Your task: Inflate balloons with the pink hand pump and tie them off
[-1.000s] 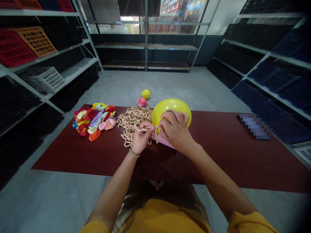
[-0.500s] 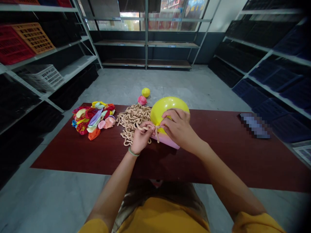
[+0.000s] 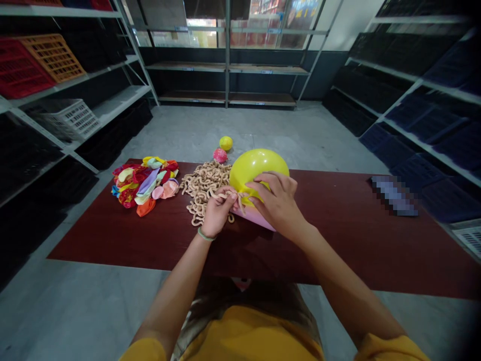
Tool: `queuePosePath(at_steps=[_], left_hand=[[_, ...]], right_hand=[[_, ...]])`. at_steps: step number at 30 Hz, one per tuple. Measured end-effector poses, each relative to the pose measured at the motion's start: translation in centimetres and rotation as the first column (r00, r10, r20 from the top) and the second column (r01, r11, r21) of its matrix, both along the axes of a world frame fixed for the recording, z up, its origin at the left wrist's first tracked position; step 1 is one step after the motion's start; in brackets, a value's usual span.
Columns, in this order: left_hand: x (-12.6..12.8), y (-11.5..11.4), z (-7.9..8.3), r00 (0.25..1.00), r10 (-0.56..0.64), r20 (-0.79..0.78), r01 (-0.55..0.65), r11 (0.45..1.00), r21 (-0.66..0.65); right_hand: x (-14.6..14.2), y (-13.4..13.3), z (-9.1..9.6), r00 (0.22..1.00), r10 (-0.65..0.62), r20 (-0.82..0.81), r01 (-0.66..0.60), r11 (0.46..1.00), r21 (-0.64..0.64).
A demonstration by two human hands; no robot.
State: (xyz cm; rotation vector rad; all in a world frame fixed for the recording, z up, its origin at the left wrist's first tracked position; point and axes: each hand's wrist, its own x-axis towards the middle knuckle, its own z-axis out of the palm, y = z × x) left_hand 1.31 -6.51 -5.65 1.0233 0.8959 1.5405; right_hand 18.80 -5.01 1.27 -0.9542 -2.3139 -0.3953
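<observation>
A blown-up yellow balloon rests above the table in front of me, its neck pointing toward my left hand. A pink inflated balloon shows partly below it. My left hand is closed, pinching a beige cord beside the yellow balloon's neck. A loose end of the cord hangs past the fingertips. Curled over the near side of the yellow balloon, my right hand grips it close to the neck, its fingers bent. The knot area is partly hidden by my fingers.
The beige cord heap lies left of the balloons, with a pile of uninflated balloons farther left. A pink ball and a yellow ball are beyond the table. A blurred flat object lies right. Shelves surround the floor.
The yellow balloon has shifted slightly left. My right hand's fingers have moved from a pinch at the cord and neck to wider over the balloon. My left hand keeps its pinch.
</observation>
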Motion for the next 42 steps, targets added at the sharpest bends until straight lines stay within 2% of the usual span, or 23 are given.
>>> queuePosePath(at_steps=[8, 14, 23, 28, 31, 35, 37, 38, 39, 40, 42], left_hand=[[-0.1, 0.1, -0.1, 0.999, 0.02, -0.041, -0.02, 1.0, 0.0], [0.2, 0.1, -0.1, 0.996, 0.069, -0.058, -0.069, 0.998, 0.01], [0.4, 0.4, -0.6, 0.984, 0.166, -0.058, -0.166, 0.986, 0.003], [0.3, 0.5, -0.8, 0.989, 0.14, -0.044, -0.14, 0.99, -0.007], [0.2, 0.7, -1.0, 0.991, 0.119, -0.058, -0.121, 0.992, -0.034], [0.3, 0.9, -0.8, 0.986, 0.156, -0.06, -0.158, 0.987, -0.022], [0.4, 0.8, -0.5, 0.987, 0.157, -0.017, -0.157, 0.988, 0.003], [0.5, 0.7, -0.3, 0.99, 0.144, 0.0, -0.144, 0.99, 0.013], [0.6, 0.6, -0.1, 0.992, 0.127, 0.007, -0.127, 0.992, 0.02], [0.7, 0.5, 0.2, 0.994, 0.111, 0.001, -0.111, 0.993, 0.027], [0.9, 0.0, 0.8, 0.995, 0.096, -0.032, -0.094, 0.994, 0.048]], right_hand=[[-0.7, -0.3, -0.2, 1.0, 0.011, -0.015, -0.008, 0.991, 0.134], [-0.8, -1.2, -1.3, 0.998, -0.035, 0.06, 0.026, 0.989, 0.145], [-1.2, -1.5, -2.9, 0.996, -0.082, -0.035, 0.087, 0.973, 0.215], [-1.4, -1.2, -3.7, 0.993, -0.086, -0.082, 0.1, 0.977, 0.19], [-1.4, -0.9, -3.5, 0.992, -0.084, -0.098, 0.1, 0.98, 0.172], [0.0, -0.3, -2.9, 0.983, -0.047, -0.176, 0.053, 0.998, 0.032], [1.4, 0.2, -3.1, 0.937, -0.086, -0.34, 0.059, 0.994, -0.088], [2.2, 0.5, -3.3, 0.883, -0.125, -0.452, 0.049, 0.983, -0.177], [2.9, 0.8, -3.6, 0.797, -0.179, -0.577, -0.001, 0.955, -0.298], [3.6, 1.1, -4.0, 0.674, -0.256, -0.693, -0.099, 0.898, -0.428], [4.4, 1.3, -4.5, 0.433, -0.429, -0.792, -0.349, 0.73, -0.587]])
